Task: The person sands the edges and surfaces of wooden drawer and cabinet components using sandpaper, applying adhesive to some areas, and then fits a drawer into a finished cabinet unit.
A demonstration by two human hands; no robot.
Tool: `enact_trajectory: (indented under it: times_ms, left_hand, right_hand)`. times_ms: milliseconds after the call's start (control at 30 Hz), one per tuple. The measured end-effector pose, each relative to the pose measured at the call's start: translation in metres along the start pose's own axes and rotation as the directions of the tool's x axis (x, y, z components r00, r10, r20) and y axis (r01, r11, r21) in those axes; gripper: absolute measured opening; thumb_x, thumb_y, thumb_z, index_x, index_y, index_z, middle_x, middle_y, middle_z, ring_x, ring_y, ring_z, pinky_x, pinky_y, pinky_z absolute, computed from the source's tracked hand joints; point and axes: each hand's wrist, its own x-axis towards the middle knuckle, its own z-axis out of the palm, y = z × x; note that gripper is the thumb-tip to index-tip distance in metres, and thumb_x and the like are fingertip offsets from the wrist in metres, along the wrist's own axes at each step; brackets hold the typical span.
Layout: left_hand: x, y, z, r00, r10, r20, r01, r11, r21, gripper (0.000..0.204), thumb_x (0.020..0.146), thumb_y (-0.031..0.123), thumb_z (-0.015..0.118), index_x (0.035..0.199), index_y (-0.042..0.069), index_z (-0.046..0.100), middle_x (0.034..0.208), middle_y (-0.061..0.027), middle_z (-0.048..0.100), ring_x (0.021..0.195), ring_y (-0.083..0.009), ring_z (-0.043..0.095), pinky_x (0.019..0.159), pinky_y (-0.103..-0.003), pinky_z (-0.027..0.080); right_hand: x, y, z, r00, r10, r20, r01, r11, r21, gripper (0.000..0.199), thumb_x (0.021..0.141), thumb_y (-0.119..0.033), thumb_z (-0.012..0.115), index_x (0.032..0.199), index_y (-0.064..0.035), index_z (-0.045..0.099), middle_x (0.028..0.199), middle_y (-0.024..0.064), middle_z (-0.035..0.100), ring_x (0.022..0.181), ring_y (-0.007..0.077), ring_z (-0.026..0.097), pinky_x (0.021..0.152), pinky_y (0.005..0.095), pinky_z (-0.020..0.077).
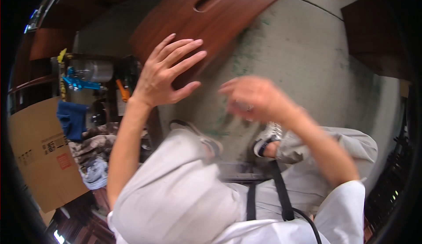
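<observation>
A reddish-brown wooden panel [176, 22] with a long rounded slot near its far end stands or lies ahead of me. My left hand [169, 70] is over its near end, with the fingers spread and nothing in them. Whether the fingertips touch the wood I cannot tell. To the right, apart from the panel, my right hand [259, 97] hangs above the floor with its fingers bent. Motion smears it, and a small shiny spot shows near the fingers. What that hand holds, if anything, cannot be made out.
Left of me, a cluttered stand carries a blue tool [81, 83], an orange-handled tool [122, 90], a clear container [97, 71] and a blue cloth [72, 117]. A cardboard sheet [41, 165] leans nearby. A dark brown wooden box [373, 37] stands at the right on the concrete floor [307, 55].
</observation>
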Motion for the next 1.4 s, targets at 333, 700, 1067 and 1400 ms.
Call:
enact_trajectory:
  times_ms: [333,700,1067,1400]
  left_hand:
    - [-0.005,0.042,0.022,0.982,-0.143,-0.126,0.156,0.983,0.099,0.057,0.086,-0.001,0.070,0.141,0.014,0.064,0.148,-0.0077,0.059,0.139,-0.0281,0.054,0.122,-0.050,0.036]
    - [-0.020,0.034,0.042,0.952,-0.101,-0.290,0.129,0.989,0.078,0.042,0.085,0.004,0.073,0.126,0.013,0.070,0.137,-0.0067,0.066,0.131,-0.0271,0.061,0.121,-0.057,0.038]
    - [-0.022,0.046,0.051,0.899,-0.152,-0.410,0.225,0.964,0.138,0.019,0.094,0.021,0.065,0.112,0.018,0.063,0.125,-0.0021,0.063,0.129,-0.0195,0.057,0.121,-0.060,0.037]
    - [-0.017,0.044,0.083,0.776,-0.169,-0.608,0.250,0.967,0.051,0.024,0.089,0.022,0.063,0.112,0.015,0.064,0.121,-0.0039,0.064,0.127,-0.0218,0.056,0.123,-0.064,0.033]
  right_hand:
    - [-0.079,0.037,-0.213,0.612,0.699,0.368,-0.590,0.715,-0.375,0.017,0.089,-0.016,0.076,0.093,0.0005,0.071,0.081,0.0161,0.072,0.072,0.0331,0.067,0.070,0.0401,0.0541]
    - [-0.167,0.145,-0.079,0.477,0.764,0.434,-0.780,0.596,-0.192,0.021,0.087,-0.021,0.079,0.099,-0.0038,0.075,0.087,0.0128,0.076,0.076,0.0205,0.071,0.071,0.0366,0.0563]
    - [-0.028,0.105,-0.156,0.563,0.797,0.217,-0.730,0.603,-0.322,0.025,0.100,-0.020,0.067,0.112,0.0013,0.072,0.098,0.0136,0.076,0.091,0.0236,0.075,0.081,0.0353,0.0595]
    - [0.086,0.105,-0.198,0.796,0.564,-0.222,-0.603,0.702,-0.378,0.017,0.107,-0.011,0.056,0.103,0.0014,0.067,0.085,0.0053,0.067,0.079,0.0112,0.063,0.073,0.0255,0.0527]
